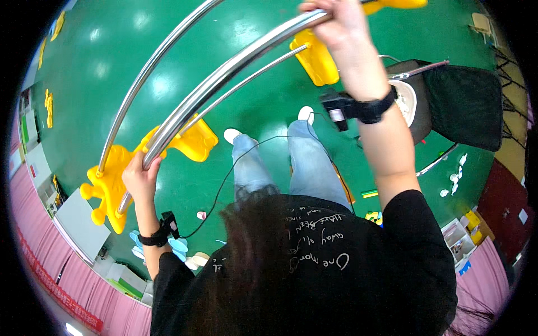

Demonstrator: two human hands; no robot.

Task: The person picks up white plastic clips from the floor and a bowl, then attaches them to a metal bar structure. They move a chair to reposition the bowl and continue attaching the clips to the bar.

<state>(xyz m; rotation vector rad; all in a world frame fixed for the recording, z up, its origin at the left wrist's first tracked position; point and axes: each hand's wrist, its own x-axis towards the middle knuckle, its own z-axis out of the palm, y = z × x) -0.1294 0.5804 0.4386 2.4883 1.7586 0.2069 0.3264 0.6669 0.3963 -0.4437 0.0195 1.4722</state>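
Observation:
A long, curved metal tube [224, 73] runs in front of me, and both my hands are closed around it. My left hand [140, 176] grips its lower left end, beside a yellow, knobbed plastic end piece [115, 173]. Farther up, my right hand [343, 28] wraps round the same tube near another yellow part [398, 3] at the top edge. A second metal tube [151, 59] arcs from the yellow end piece on the far side. Thinner than both, a rod [246, 81] joins two yellow moulded parts, one at the left [196, 141] and one farther right [319, 59].
To the right stands a black chair [462, 103] with a white bowl [404, 103] on it. White pieces [455, 176] lie on the green floor [258, 33]. A dark cable [227, 179] loops between my wrist-mounted devices. Light blue slippers [178, 246] are at lower left.

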